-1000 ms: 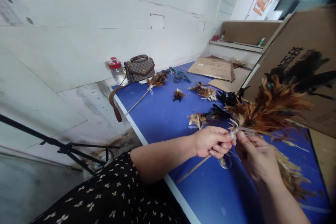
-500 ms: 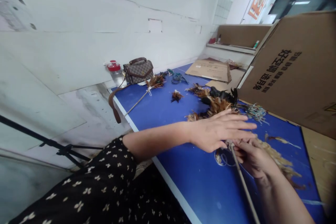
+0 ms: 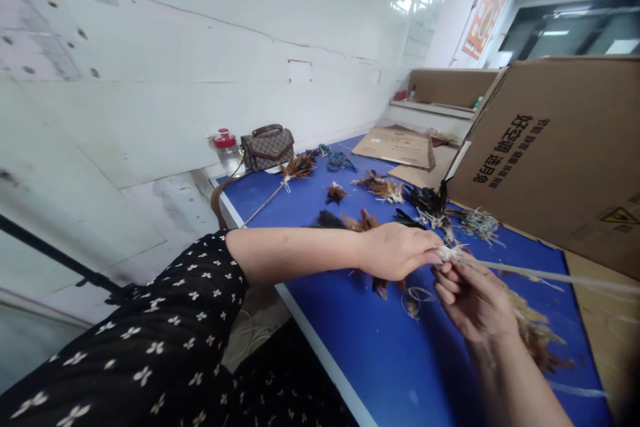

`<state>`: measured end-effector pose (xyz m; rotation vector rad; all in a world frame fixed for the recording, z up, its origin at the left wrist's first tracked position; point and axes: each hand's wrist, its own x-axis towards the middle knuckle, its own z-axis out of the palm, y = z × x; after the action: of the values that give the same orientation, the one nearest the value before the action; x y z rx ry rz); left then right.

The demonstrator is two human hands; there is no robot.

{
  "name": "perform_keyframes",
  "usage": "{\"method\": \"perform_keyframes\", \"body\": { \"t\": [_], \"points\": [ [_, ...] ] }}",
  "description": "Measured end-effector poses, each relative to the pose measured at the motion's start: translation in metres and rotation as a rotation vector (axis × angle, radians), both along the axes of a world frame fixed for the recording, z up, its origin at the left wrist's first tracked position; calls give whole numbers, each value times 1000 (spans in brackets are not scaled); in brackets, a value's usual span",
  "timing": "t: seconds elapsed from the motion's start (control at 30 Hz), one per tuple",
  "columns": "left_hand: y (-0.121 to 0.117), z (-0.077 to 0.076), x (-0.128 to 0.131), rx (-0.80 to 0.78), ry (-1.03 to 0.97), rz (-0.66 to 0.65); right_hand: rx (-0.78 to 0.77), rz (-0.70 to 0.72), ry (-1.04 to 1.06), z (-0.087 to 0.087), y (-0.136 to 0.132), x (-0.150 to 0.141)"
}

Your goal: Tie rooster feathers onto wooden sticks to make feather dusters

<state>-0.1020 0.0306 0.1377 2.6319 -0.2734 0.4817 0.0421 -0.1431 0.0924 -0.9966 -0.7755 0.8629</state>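
My left hand (image 3: 400,250) is closed over the feathered head of a feather duster (image 3: 361,220). Its brown and black feathers stick out behind and below the fist. The fingertips pinch the white-wrapped binding (image 3: 450,252) where the feathers meet the stick. My right hand (image 3: 475,300) sits just under that binding with fingers curled around the thin pale stick (image 3: 550,275), which runs off to the right, blurred. Both hands hover above the blue table (image 3: 390,360). A loop of pale thread (image 3: 416,297) lies on the table below them.
Loose feather bunches (image 3: 383,187) and a dark bunch (image 3: 430,200) lie farther back, and a feather pile (image 3: 535,333) at right. A second duster (image 3: 295,167), handbag (image 3: 267,147), red-capped bottle (image 3: 227,150) and teal cord (image 3: 337,160) sit at the far end. A large cardboard box (image 3: 550,147) stands right, with flat cardboard (image 3: 397,147) beyond.
The duster has been turned round: its feathers pointed right, now the stick does and the feathers lie under my left hand. That hand opened flat, then closed again.
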Motion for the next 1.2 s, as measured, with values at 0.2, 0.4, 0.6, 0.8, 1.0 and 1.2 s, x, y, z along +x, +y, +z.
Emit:
{"method": "perform_keyframes", "body": {
  "t": [0.2,0.4,0.6,0.8,1.0,1.2],
  "points": [
    [-11,13,-5,-141,45,230,35,-377,-263,-7,11,-32],
    [-13,12,5,73,127,398,-1,-649,-904,-7,13,-36],
    [-13,-1,8,421,173,333,-113,-557,-939,-11,15,-39],
    [-3,-19,5,686,140,277,-244,-341,-962,-21,18,-23],
    [9,-27,-4,815,106,47,-327,-178,-1039,-19,15,-2],
    [0,-8,-9,801,90,81,-357,-416,-1046,-17,11,7]
  ]
}}
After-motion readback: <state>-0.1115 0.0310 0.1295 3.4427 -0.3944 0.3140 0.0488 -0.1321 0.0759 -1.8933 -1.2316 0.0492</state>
